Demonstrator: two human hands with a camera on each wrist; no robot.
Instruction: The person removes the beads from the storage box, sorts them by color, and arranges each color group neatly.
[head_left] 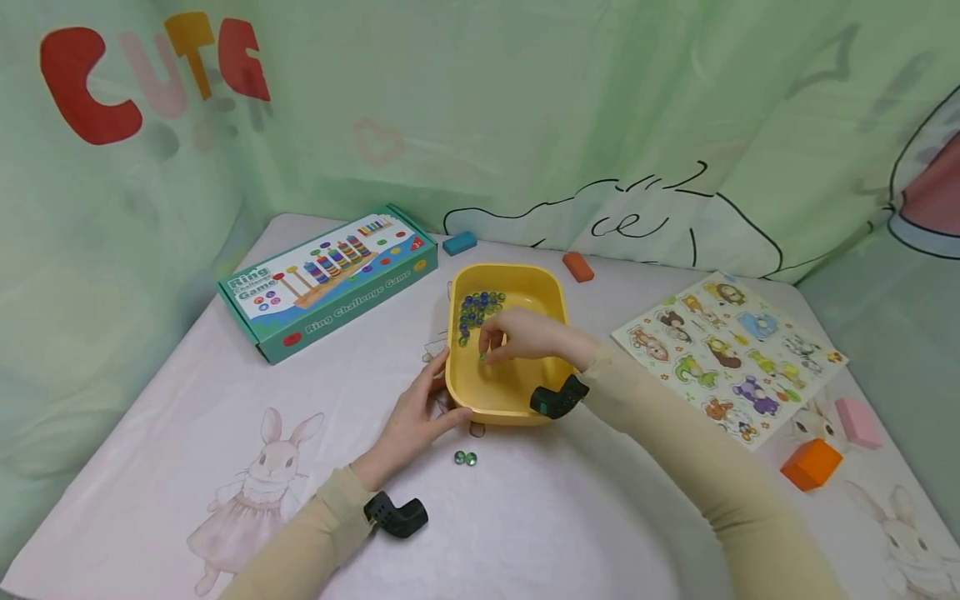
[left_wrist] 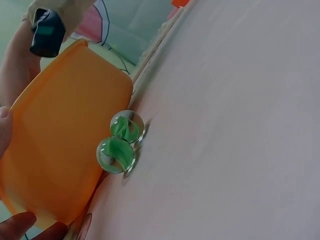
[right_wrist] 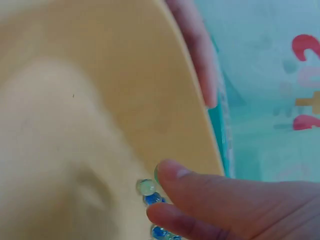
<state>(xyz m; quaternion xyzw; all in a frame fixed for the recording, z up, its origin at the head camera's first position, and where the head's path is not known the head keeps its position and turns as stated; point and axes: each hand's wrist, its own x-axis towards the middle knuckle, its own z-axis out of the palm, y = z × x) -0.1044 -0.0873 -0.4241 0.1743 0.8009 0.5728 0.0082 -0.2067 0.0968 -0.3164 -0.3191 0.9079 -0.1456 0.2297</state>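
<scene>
A yellow plastic tub (head_left: 517,408) stands mid-table, with green and blue glass marbles (head_left: 480,308) gathered along its far left inside. My left hand (head_left: 411,421) holds the tub by its near left corner, thumb along the front rim and fingers against the left side. Inside the tub, my right hand (head_left: 517,333) pinches a green marble (right_wrist: 156,174) between thumb and finger, mostly hidden by the thumb in the right wrist view. Two clear marbles with green swirls (left_wrist: 117,150) lie side by side on the table in front of the tub.
A green Ring Challenge Game box (head_left: 337,283) lies at the back left. Behind the tub are a blue block (head_left: 460,243) and an orange-red block (head_left: 578,267). To the right lie an animal picture board (head_left: 727,358), an orange block (head_left: 812,464) and a pink block (head_left: 858,422).
</scene>
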